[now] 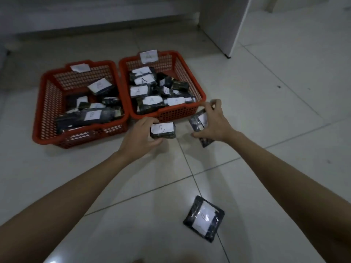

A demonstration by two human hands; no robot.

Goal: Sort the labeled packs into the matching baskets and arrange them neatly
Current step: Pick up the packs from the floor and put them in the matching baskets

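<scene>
Both hands are out over the tiled floor [266, 111], apart from each other and each clamped on its own pack. Left hand [139, 137] grips a dark pack labelled B [163, 130], thumb under its near edge and fingers curled over the far side, with the white label facing up. Right hand [212, 122] pinches a second dark pack [198, 123] between fingertips at its far end and thumb at its near end; this pack is tilted, and its label is partly hidden, so the letter cannot be read.

Just beyond the left hand sits the red basket holding B packs [47, 111], a paper tag on its far rim. Just beyond both hands, touching that basket's right side, is the red basket tagged A [190, 73], piled with packs marked A. Its near rim lies just beside the right fingertips.

Nearer the person, below the right forearm, a loose dark pack [204, 218] lies flat on the floor, well apart from both hands, its white label up.
</scene>
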